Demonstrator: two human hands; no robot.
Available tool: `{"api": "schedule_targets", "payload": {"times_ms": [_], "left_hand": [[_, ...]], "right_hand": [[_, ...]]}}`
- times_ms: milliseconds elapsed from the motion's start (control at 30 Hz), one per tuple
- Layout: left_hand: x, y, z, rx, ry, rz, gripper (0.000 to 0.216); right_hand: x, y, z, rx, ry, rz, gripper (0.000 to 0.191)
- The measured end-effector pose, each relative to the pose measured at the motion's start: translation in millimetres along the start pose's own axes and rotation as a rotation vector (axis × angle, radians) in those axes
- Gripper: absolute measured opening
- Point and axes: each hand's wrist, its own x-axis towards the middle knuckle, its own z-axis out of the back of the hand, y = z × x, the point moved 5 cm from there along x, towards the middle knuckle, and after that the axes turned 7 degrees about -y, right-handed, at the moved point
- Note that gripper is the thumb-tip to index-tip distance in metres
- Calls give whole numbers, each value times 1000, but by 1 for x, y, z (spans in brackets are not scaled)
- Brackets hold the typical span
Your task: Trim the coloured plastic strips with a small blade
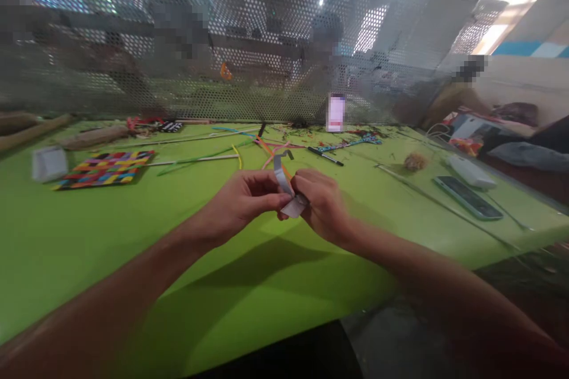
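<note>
Both hands meet above the green table [89, 237], pinching one grey paper strip [281, 173] between them. My left hand [242, 198] has its fingers closed on the strip's lower part, where it is folded into a small pale piece [294, 207]. My right hand [320, 202] is closed on that same folded end from the other side. The strip's free end curls upward above the fingers.
A multicoloured woven mat [104, 169] and a white box [48, 163] lie at the left. Loose coloured strips [267, 147] and a pen [326, 156] lie ahead. A phone [467, 196] and a white case [470, 172] lie at the right. A lit phone [336, 112] leans on the perforated screen [178, 83].
</note>
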Motion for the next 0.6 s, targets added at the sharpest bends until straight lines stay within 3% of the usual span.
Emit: {"api": "schedule_targets", "payload": {"times_ms": [233,600], "left_hand": [[-2,3,0,-60,10,18,11],[-3,5,0,-108,-18,48,17]], "right_hand": [[0,4,3,1,8,18,25],[0,7,3,-40,-20,17,24]]}}
